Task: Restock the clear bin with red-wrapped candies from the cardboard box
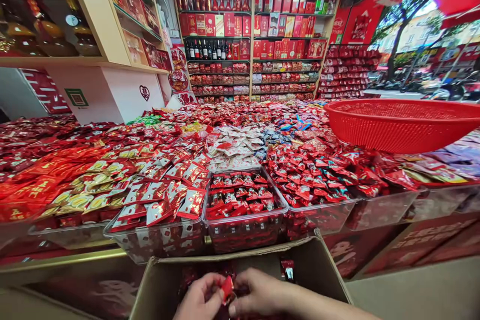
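An open cardboard box point(330, 265) stands at the bottom centre, with red-wrapped packets inside. Over its inside, my left hand point(202, 297) pinches a small red packet point(227, 287) between thumb and fingers. Close to its right, my right hand point(253, 292) has its fingers curled at the same packet; whether it holds that one or another is hidden. Another red packet point(288, 270) lies against the far side of the box. Just beyond the box sits a clear plastic bin point(245, 225) filled with small red and dark packets in rows.
Clear bins heaped with red packets point(161, 200) spread left and right. White packets point(236, 145) pile behind the middle bin. A red mesh basket point(405, 127) rests on the heaps at right. Shelves point(251, 50) with bottles and boxes line the back; a cabinet point(112, 15) juts out upper left.
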A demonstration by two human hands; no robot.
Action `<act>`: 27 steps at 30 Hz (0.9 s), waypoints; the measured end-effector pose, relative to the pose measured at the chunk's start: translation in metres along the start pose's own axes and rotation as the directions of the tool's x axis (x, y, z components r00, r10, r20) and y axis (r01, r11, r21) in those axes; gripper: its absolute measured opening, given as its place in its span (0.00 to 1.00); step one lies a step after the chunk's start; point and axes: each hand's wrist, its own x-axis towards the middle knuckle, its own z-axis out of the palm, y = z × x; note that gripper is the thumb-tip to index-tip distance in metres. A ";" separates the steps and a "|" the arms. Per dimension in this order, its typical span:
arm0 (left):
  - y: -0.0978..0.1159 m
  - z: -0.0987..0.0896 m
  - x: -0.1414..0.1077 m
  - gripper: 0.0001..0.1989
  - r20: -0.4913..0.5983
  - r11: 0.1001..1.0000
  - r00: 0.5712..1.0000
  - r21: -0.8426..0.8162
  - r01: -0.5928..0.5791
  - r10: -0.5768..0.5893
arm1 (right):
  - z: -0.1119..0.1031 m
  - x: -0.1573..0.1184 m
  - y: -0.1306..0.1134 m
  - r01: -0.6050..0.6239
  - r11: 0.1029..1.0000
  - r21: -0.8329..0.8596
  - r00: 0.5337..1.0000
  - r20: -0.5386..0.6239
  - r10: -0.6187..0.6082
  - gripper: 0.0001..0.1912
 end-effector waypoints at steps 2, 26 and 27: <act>0.011 0.000 -0.002 0.11 -0.054 0.991 0.998 -0.131 -0.025 0.018 | -0.005 -0.006 -0.014 0.018 0.975 0.220 1.000 -0.012 -0.016 0.13; 0.070 0.026 -0.027 0.16 -0.191 0.791 0.977 -0.610 -0.040 -0.097 | -0.024 -0.044 -0.051 0.567 0.759 -0.321 0.669 -0.358 -0.651 0.23; 0.070 0.025 -0.026 0.17 -0.218 0.810 0.973 -0.583 -0.064 -0.080 | -0.024 -0.045 -0.052 0.575 0.795 -0.194 0.695 -0.395 -0.600 0.25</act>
